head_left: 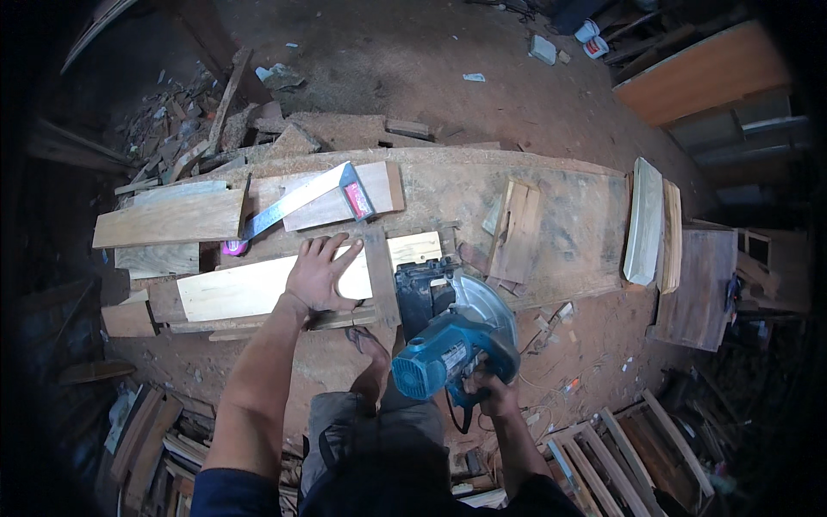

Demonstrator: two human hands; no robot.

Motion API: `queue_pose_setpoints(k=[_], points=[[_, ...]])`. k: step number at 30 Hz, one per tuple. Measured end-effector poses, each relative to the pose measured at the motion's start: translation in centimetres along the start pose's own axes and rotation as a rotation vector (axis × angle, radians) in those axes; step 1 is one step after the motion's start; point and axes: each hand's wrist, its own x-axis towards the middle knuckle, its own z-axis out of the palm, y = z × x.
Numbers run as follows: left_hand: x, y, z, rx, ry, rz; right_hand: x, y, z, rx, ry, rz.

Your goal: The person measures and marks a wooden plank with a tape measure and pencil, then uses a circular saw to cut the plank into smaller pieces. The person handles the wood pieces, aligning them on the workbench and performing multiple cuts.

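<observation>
A pale, freshly planed board [233, 291] lies across the near left part of the workbench. On top of it rests my left hand [320, 274], pressing down with fingers spread. A narrow dark wooden strip [382, 276] crosses the board just right of that hand. My right hand [491, 392] is wrapped round the rear handle of a teal circular saw [448, 349]. The saw's dark base plate [418, 289] meets the strip's right side, near the board's right end. Its blade is hidden by the guard, so I cannot tell whether it touches the wood.
A try square [301, 200] and a pink tape measure [234, 247] lie among boards beyond my left hand. A short plank [517, 228] sits right of the saw. Offcuts pile up [185, 129] at far left; stacked timber [629, 457] stands near right. A cord trails on the ground.
</observation>
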Motion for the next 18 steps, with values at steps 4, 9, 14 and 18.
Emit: queue_pose_setpoints(k=[4,9,14,18], points=[[-0.2,-0.4,0.1,-0.012,-0.008,0.001,-0.2,-1.5,1.1,-0.097,0.048,-0.026],[-0.1,-0.2,-0.3,-0.039,0.008,0.000,-1.7,-7.2,1.9,-0.374,0.196,-0.246],[0.3,0.5,-0.2,-0.038,0.060,0.018,0.7,-14.4,-2.6,-0.722,0.425,-0.354],[0.5,0.3,1.2,-0.065,0.172,0.063,9.8,-18.4,-7.7,-1.125,0.614,-0.984]])
